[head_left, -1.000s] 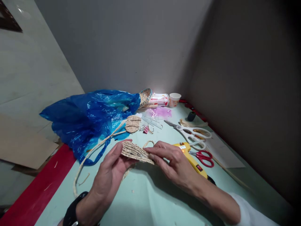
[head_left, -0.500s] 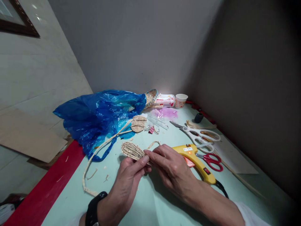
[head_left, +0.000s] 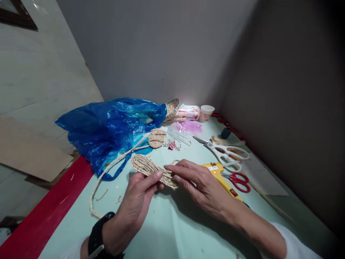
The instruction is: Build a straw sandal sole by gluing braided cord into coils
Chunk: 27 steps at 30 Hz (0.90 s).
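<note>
Both my hands hold a flat oval piece of braided straw (head_left: 147, 166) just above the pale green table (head_left: 172, 230). My left hand (head_left: 140, 196), with a black watch on the wrist, pinches its near edge between thumb and fingers. My right hand (head_left: 198, 183) grips its right end with the fingers closed on it. A long braided straw cord (head_left: 107, 172) trails from the work toward the left and loops down over the table.
A yellow glue gun (head_left: 219, 174) lies right behind my right hand, with red scissors (head_left: 237, 180) and white scissors (head_left: 226, 153) beyond. A blue plastic bag (head_left: 107, 129), a second small woven oval (head_left: 157, 137), a woven basket (head_left: 172, 107), a paper cup (head_left: 207, 112) stand farther back. Grey walls close the corner.
My left hand slid from under the straw oval's left side to its near edge by my right hand. The oval now sticks out to the left, uncovered.
</note>
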Motion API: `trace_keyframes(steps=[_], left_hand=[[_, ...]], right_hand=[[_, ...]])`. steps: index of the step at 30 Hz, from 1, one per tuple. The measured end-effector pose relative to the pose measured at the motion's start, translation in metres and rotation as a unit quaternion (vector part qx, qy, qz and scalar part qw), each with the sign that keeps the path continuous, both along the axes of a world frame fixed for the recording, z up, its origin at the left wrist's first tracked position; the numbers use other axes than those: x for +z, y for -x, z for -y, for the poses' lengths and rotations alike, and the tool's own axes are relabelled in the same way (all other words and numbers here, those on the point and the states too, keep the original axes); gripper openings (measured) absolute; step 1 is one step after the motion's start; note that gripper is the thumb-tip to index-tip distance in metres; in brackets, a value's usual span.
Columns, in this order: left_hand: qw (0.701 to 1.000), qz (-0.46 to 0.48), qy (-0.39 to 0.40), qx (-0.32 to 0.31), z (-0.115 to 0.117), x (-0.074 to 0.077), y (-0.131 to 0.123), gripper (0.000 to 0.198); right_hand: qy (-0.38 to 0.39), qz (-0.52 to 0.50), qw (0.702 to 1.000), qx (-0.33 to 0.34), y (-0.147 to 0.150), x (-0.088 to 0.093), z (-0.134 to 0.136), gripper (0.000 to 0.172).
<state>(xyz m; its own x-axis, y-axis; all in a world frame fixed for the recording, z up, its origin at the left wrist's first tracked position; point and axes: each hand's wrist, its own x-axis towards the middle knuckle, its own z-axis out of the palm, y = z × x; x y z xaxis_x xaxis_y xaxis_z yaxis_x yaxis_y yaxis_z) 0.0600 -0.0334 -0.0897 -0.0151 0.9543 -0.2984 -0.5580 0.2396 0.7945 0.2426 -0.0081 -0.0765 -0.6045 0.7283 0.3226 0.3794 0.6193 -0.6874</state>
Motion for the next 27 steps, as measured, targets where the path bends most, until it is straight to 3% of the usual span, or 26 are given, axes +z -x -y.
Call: trace_keyframes(steps=[5,10,18,23,27], left_hand=[[1.0,0.0,-0.01,0.0,-0.004,0.011,0.004,0.014],[0.996,-0.028,-0.041,0.069,-0.01,0.028,0.016,0.017],[0.983,-0.056,-0.08,0.157,-0.021,0.038,0.036,0.02],[0.98,-0.027,-0.115,0.162,-0.032,0.055,0.038,0.022],[0.979,-0.012,-0.131,0.155,-0.045,0.076,0.03,0.02]], right_hand=[[0.007,-0.013,1.0,0.006,-0.006,-0.002,-0.005,0.025],[-0.015,-0.016,0.999,-0.025,-0.002,-0.001,-0.005,0.023],[-0.098,-0.071,0.989,-0.085,-0.004,-0.002,-0.01,0.019],[-0.221,-0.069,0.968,-0.1,-0.008,0.008,-0.024,0.028],[-0.304,-0.012,0.943,-0.139,-0.016,0.02,-0.037,0.033]])
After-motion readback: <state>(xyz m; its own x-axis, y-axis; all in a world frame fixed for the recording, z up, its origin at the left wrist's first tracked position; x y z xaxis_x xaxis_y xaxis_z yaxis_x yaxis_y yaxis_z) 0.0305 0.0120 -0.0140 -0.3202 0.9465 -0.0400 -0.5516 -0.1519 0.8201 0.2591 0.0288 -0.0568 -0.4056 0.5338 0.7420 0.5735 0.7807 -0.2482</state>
